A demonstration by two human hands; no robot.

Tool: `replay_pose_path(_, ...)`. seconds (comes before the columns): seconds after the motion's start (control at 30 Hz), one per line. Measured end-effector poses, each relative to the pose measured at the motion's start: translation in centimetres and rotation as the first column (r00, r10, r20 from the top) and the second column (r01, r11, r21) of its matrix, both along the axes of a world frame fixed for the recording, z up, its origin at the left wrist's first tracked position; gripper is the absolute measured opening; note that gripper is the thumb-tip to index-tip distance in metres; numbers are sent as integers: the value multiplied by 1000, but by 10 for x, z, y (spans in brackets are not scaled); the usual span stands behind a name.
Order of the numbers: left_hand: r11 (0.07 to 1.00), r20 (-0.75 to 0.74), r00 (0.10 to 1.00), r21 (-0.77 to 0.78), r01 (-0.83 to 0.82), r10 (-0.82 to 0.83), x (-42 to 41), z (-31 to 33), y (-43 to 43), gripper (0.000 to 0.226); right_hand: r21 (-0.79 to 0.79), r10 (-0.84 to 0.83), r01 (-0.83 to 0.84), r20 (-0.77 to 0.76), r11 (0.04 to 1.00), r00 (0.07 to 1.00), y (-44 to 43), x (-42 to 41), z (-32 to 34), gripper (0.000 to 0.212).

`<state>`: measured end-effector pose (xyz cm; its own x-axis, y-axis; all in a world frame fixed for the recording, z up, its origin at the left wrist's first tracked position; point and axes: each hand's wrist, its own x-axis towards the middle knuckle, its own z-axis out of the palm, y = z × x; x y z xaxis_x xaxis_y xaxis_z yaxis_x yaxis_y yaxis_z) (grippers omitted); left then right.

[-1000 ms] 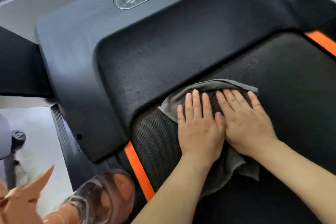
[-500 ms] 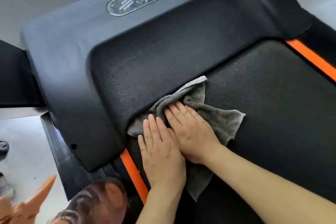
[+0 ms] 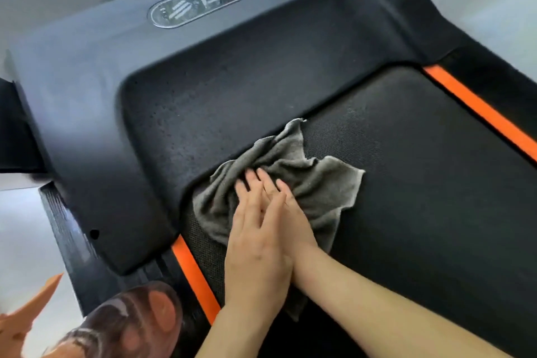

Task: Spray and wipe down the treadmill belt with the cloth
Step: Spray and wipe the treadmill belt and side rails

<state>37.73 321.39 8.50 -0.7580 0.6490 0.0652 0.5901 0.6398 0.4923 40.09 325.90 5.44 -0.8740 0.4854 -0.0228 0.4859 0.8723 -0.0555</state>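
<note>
Wiping step — left hand & right hand flat, pressing cloth on belt; next needs firm sweep rt.

The left hand covered part of the right hand and the cloth beneath; a blurred brown object at lower left, cut by the frame, was unidentifiable.

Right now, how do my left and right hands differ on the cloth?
The left hand lies on top; the right hand is partly covered beneath it. The left forearm runs up from the bottom edge, the right from the lower right. Both press flat, fingers straight, on the grey cloth.
</note>
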Motion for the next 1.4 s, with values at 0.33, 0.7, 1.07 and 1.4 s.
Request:
replay_pose_path(0.33, 867, -2, 887, -212, 450, -461, 19, -1, 31, 63, -44, -579, 594, 176, 803, 796, 144, 133, 24, 84)
replay_pose_path(0.7, 930, 196, 909, 54, 365, -368, 28, 1, 70, 49, -70, 90, -78, 186, 994, 978, 122, 87, 19, 67)
replay_pose_path(1.07, 660, -50, 684, -323, 679, -728, 25, -10, 197, 63, -91, -701, 705, 74, 704, 709, 234, 109, 12, 66)
replay_pose_path(1.4, 571, 27, 671, -501, 650, -741, -10, 6, 192, 74, -122, -337, 346, 86, 930, 937, 257, 97, 20, 58)
